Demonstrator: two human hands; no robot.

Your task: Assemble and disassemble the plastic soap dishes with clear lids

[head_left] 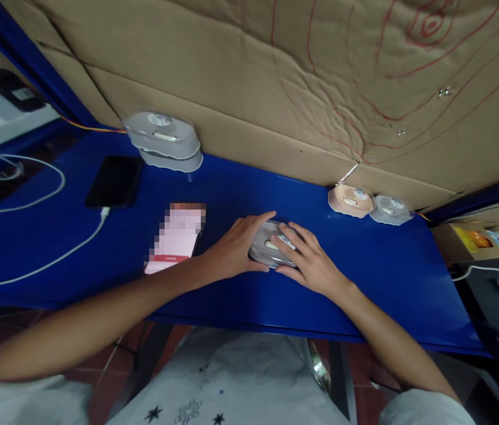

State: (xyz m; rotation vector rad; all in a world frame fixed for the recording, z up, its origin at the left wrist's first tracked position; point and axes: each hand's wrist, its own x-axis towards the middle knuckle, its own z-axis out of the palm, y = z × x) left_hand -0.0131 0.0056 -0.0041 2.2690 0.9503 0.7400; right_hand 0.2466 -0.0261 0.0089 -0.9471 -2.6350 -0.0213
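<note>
On the blue surface (240, 304), right of the lit smartphone (177, 232), sits a clear-lidded oval container (265, 252). Fingers of the left hand (235, 248) curve around its smartphone-facing end; those of the right hand (314, 262) spread over the lid (271, 232), thumb near the rim. Uneven pressure between the two could skew the lid or slide the container toward the smartphone.

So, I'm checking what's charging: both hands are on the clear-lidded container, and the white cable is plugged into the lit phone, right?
One slip: the head view shows the white cable plugged into the dark-screened phone, not the lit phone. The left hand and right hand are on the container.
</note>
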